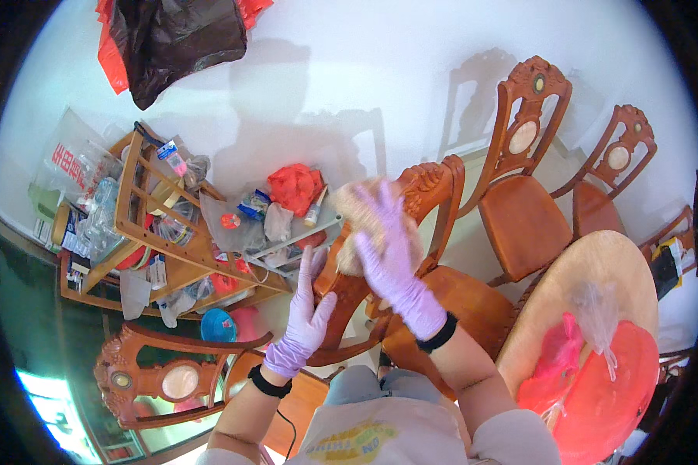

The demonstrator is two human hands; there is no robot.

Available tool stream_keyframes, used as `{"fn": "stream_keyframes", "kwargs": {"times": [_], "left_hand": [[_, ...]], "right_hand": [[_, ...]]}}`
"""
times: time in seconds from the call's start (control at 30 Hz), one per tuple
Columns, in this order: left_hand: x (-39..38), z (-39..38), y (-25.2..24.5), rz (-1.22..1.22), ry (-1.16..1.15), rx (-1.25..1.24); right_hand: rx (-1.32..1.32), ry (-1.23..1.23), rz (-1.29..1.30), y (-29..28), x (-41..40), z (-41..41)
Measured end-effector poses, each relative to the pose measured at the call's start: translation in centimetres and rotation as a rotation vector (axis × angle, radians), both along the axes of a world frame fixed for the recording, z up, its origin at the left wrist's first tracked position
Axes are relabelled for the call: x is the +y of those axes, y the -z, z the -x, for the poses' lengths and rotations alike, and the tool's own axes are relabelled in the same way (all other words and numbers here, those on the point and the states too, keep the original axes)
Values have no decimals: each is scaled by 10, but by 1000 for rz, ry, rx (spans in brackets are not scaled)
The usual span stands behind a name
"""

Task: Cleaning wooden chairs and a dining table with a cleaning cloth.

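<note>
Directly before me stands a carved wooden chair, its backrest (436, 180) upright between my hands and its brown seat (453, 308) behind my right wrist. Both hands wear thin lilac gloves. My right hand (392, 256) lies on a beige cloth (358, 232), pressed over the top of the backrest; the cloth and fingers are blurred. My left hand (305, 314) grips the left end of the same top rail, thumb on the near side and fingers behind it.
Two more carved chairs (523, 226) (599, 209) stand at the right, another (134, 378) at the lower left. A round wooden table (611, 256) bears red and clear plastic bags. A cluttered wooden rack (180, 250) stands left, beside a blue basin (218, 325).
</note>
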State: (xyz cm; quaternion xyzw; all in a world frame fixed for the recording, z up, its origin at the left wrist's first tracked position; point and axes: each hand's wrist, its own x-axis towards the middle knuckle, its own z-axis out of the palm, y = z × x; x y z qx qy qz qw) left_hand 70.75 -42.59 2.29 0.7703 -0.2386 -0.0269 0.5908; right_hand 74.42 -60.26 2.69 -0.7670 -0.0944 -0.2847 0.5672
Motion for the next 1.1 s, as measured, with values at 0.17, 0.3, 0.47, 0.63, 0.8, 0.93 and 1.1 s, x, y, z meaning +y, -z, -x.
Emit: {"fn": "stream_keyframes", "kwargs": {"times": [0.17,0.3,0.47,0.63,0.8,0.93,1.1], "left_hand": [[-6,-1,8,207,-196,423],[-10,2,0,209,-92,190],[-13,-3,1,340,-47,177],[-2,-3,5,341,-4,261],[8,-7,16,405,-30,246],[23,-8,19,607,-221,254],[39,37,6,686,-346,144]], "right_hand": [[20,-125,208,20,45,44],[23,-114,189,42,61,68],[-1,-191,112,70,70,88],[8,-245,65,92,84,118],[-13,-228,84,93,88,129],[43,-264,98,90,84,140],[158,-261,-108,105,83,165]]}}
